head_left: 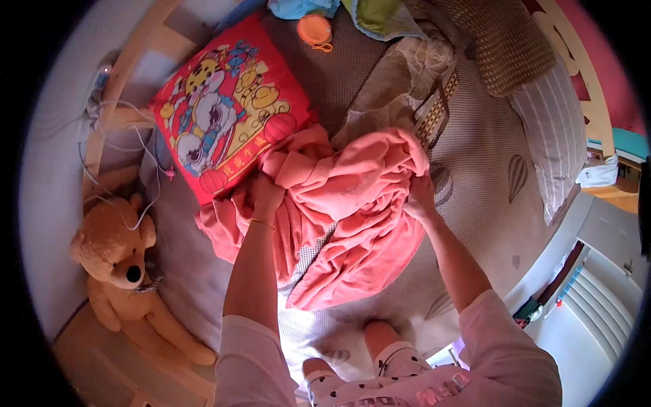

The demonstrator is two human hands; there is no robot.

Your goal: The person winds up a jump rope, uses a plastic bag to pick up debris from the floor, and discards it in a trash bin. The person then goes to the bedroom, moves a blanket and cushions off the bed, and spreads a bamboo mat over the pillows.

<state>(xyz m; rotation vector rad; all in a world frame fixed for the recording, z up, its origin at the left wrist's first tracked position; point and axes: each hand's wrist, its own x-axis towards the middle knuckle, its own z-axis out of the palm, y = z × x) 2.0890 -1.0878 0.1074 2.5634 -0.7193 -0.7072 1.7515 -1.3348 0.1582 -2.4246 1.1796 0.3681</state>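
A crumpled pink blanket (356, 180) lies bunched on the bed in front of me, its folds hanging toward my knees. My left hand (270, 192) is closed on its left part, with the fingers mostly hidden in the cloth. On the opposite side, my right hand (420, 198) grips the blanket's right edge, fingers tucked into the folds. A red cushion (271, 78) with a cartoon tiger print touches the blanket at the upper left. Just behind the blanket lies a beige lace-like cloth (400, 74) beside a woven checked strip (435, 112).
A brown teddy bear (119, 271) sits at the left by white cables (146, 146). An orange round pouch (314, 30) and a green-and-blue cloth (380, 17) lie at the far end. A striped pillow (553, 122) and brown woven cushion (508, 47) are at right, near a white cabinet (610, 237).
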